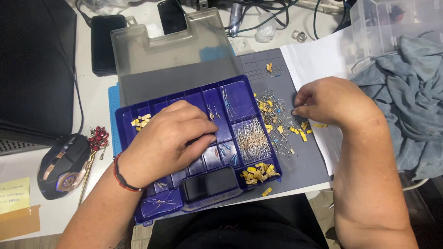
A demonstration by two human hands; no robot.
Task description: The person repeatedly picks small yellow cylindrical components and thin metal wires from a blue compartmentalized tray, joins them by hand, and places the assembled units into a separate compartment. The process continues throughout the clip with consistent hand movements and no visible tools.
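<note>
Resting palm-down on the blue plastic compartment organiser box (138, 121), the left hand (168, 138) is seen with fingers curled together over the middle compartments; whether anything is pinched beneath them cannot be told, as the fingertips are hidden by the hand itself. The clear smoky hinged lid (177, 50) is stood open behind the box. One right-hand compartment is filled with a dense bundle of thin wire-leaded components (252, 139); another below it is heaped with small yellow block components (259, 171), one of which lies outside the box edge.

The right hand (330, 102) is placed on the grey work mat (307, 163), just right of the box, with thumb and forefinger pressed together at a loose scattered pile of leaded parts and yellow pieces (276, 115). The item pinched is too small to be identified.

A black gaming mouse (64, 166) is located well left of the box. A crumpled grey-blue cloth (410, 97) is cut off at the right frame edge. A white paper sheet (318, 57) is partly covered by the right hand.
</note>
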